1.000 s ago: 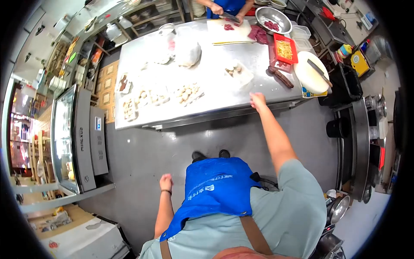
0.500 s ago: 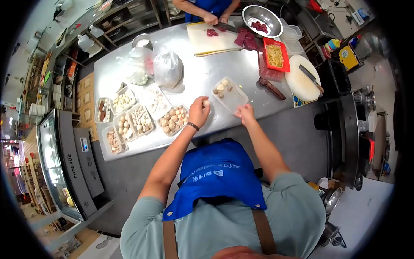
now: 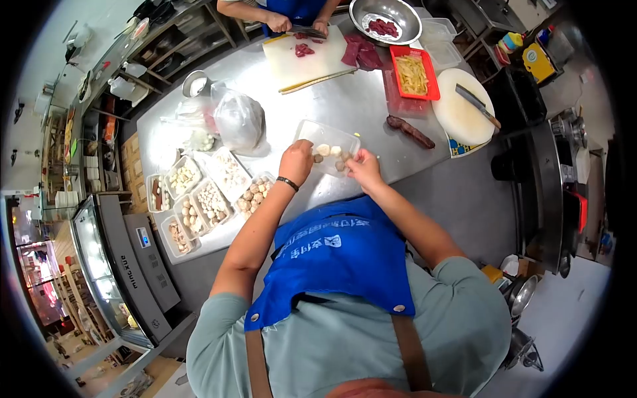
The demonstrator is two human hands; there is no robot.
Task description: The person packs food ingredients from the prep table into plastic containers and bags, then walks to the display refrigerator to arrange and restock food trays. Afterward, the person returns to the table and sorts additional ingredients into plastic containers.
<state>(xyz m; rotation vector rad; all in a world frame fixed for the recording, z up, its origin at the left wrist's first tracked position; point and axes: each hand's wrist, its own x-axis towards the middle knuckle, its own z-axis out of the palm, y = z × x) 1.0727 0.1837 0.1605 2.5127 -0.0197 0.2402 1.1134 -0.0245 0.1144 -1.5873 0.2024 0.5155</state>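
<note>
Head view: one clear tub [image 3: 317, 131], over the counter [image 3: 318, 99], holds only a few mushrooms [image 3: 324, 150], fuller tubs [image 3: 233, 192] standing nearby; right hand [image 3: 365, 172], nearly closed, pinches its edge; left hand [image 3: 296, 164], fingers curled opposite, grip contents cannot be told.

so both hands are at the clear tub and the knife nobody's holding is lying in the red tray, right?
Not quite: that knife lies on the round white board, beside the red tray, as the head view shows. The left hand and right hand are at the clear tub.
</note>
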